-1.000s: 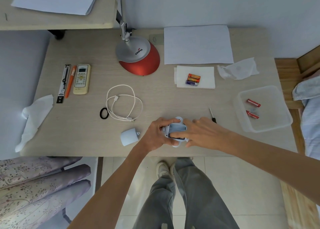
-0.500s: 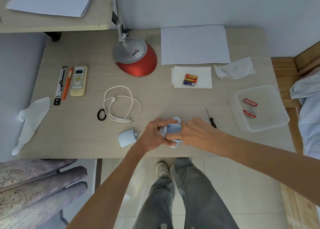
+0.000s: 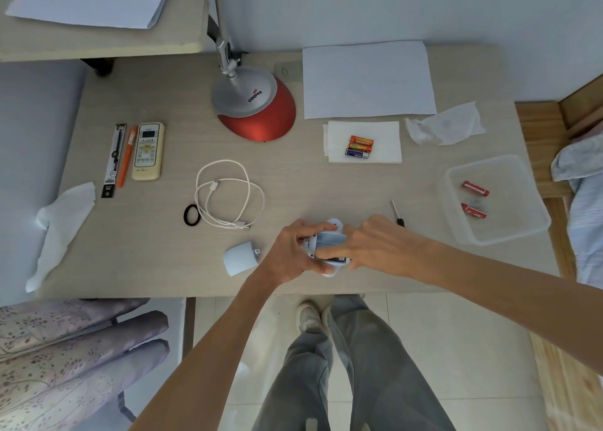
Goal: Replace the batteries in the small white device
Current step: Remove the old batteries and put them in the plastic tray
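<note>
The small white device (image 3: 328, 238) lies near the table's front edge with its battery bay facing up. My left hand (image 3: 293, 251) grips its left side. My right hand (image 3: 368, 244) covers its right side, fingers curled over the bay and pressing at a dark battery in the lower slot. The device's white cover (image 3: 240, 258) lies to the left. Three batteries (image 3: 360, 147) rest on a white tissue (image 3: 385, 141) farther back. Two red batteries (image 3: 474, 199) lie in a clear plastic container (image 3: 522, 202) at the right.
A small screwdriver (image 3: 398, 213) lies just right of my hands. A coiled white cable (image 3: 228, 195) and black ring (image 3: 191, 215) sit to the left. A red lamp base (image 3: 257, 110), remote (image 3: 147, 151), pens, paper (image 3: 367, 79) and crumpled tissues are on the table.
My right hand's fingers have shifted down over the battery bay, hiding more of it. The device and my left hand stay in place; the camera has moved slightly.
</note>
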`<control>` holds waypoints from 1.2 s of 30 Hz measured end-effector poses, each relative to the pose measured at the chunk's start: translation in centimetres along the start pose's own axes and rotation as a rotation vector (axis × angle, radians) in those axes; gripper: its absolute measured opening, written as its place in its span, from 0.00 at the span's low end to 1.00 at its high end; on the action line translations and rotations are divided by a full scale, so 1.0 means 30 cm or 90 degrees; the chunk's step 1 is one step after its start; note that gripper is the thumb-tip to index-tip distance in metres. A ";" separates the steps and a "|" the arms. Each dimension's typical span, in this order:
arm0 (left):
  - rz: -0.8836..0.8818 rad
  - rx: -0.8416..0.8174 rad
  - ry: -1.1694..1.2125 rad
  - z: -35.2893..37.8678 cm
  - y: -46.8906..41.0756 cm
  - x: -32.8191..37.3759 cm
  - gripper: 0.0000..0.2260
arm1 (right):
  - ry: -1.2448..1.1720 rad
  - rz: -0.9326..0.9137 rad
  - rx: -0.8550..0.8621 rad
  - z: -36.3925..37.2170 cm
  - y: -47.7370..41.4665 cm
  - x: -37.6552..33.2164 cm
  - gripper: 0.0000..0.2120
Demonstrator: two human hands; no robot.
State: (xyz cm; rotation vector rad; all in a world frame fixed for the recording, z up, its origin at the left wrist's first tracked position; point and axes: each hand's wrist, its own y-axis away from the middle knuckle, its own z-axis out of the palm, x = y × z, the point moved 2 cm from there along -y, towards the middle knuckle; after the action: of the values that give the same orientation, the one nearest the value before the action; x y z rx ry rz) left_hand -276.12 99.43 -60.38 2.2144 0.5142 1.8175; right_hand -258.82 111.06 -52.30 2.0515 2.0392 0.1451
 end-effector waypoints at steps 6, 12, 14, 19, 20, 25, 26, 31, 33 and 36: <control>-0.019 -0.012 0.010 -0.006 -0.004 0.000 0.37 | -0.018 0.037 0.014 0.057 0.050 0.012 0.31; -0.024 -0.005 0.031 -0.004 -0.002 0.000 0.37 | -0.215 0.267 0.246 0.074 0.125 -0.036 0.16; -0.029 -0.005 0.031 -0.005 0.000 -0.001 0.37 | -0.343 0.375 0.328 0.093 0.118 -0.063 0.11; -0.040 -0.011 0.031 -0.008 0.001 0.010 0.37 | -0.519 0.467 0.347 0.164 0.041 -0.129 0.12; -0.041 -0.010 0.032 -0.008 0.002 0.014 0.38 | -0.516 0.467 0.340 0.176 0.032 -0.138 0.12; -0.041 -0.007 0.014 -0.010 0.000 0.011 0.38 | -0.462 0.440 0.339 0.180 0.015 -0.161 0.11; -0.041 -0.008 0.015 -0.010 0.000 0.011 0.38 | -0.449 0.431 0.341 0.175 0.015 -0.160 0.10; -0.041 -0.006 0.023 -0.013 0.003 0.012 0.39 | -0.440 0.422 0.337 0.171 0.008 -0.155 0.10; -0.043 -0.007 0.027 -0.014 0.004 0.016 0.39 | -0.487 0.445 0.338 0.183 0.005 -0.151 0.11; -0.048 -0.013 0.027 -0.012 0.006 0.026 0.38 | -0.522 0.456 0.320 0.200 -0.002 -0.146 0.13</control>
State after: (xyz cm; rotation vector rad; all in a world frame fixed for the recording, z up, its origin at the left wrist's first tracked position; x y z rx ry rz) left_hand -276.33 99.57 -59.54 2.1179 0.5774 1.8265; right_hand -257.51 106.07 -57.67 2.4311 0.8562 -0.9966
